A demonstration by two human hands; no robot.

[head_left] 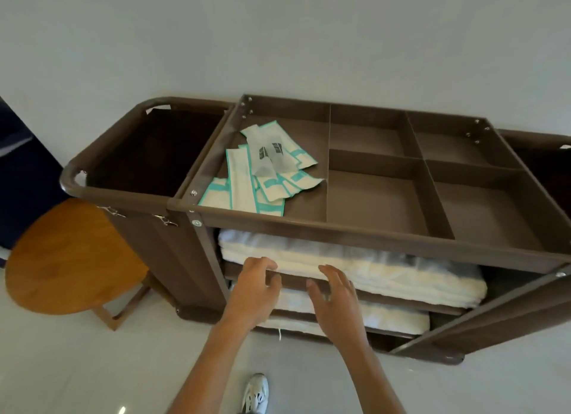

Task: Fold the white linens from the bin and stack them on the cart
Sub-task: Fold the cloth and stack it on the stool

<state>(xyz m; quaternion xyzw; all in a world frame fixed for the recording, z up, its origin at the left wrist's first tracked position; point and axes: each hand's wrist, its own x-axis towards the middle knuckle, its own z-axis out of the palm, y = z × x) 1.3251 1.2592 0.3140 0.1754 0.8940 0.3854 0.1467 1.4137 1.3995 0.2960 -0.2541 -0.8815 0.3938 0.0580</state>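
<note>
A brown housekeeping cart [355, 228] stands against the wall. Folded white linens [386, 268] lie on its upper shelf, and a second folded white stack [392, 317] lies on the shelf below. My left hand [253, 287] and my right hand [335, 293] hover in front of the upper shelf's edge. Their fingers are spread and relaxed and hold nothing. The fingertips are close to the front edge of the upper linen stack; I cannot tell whether they touch it. The cart's dark bag bin [154, 154] hangs at the left end, its inside in shadow.
The cart's top tray holds white and teal packets [262, 172] in its left compartment; other compartments [380, 197] are bare. A round wooden stool [71, 259] stands to the left. An open cart door [494, 317] juts out at right. My shoe [256, 392] is on the pale floor.
</note>
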